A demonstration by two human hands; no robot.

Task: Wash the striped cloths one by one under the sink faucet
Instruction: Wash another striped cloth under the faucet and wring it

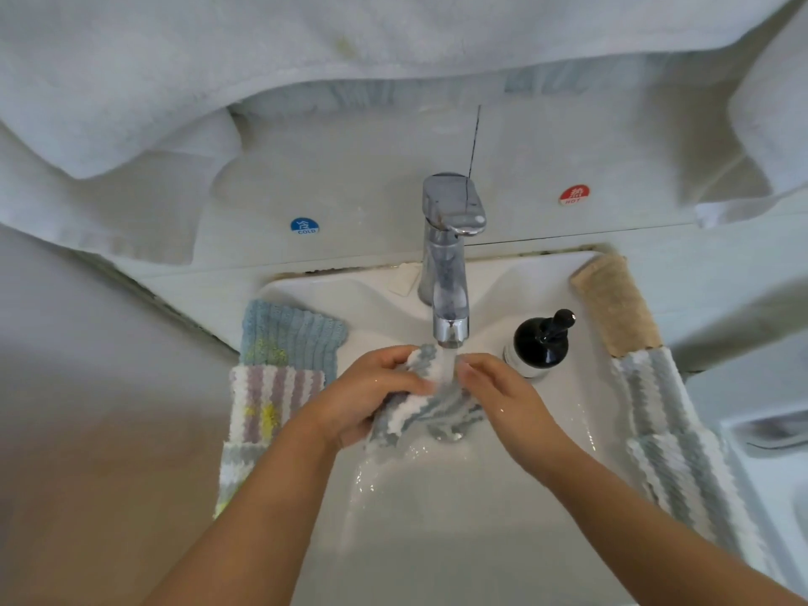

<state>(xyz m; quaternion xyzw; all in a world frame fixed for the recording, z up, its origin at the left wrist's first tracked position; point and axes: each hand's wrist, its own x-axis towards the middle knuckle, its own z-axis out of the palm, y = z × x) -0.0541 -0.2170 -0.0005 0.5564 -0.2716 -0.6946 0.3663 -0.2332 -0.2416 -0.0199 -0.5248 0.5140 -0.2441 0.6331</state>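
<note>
Striped cloth (430,411) bunched under faucet (450,295) stream, gripped by curled left hand (376,395), pinched at its edge by right hand (498,395).

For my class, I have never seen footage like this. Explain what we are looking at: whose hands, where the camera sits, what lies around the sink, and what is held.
There is no machine here. One camera on a person's head looks down at their bare hands. The left hand and right hand hold a grey-and-white striped cloth in water running from the faucet. On the sink rim's left side lie a blue cloth and a purple-striped cloth; on its right, a beige cloth, grey-striped cloths and a black pump bottle.
</note>
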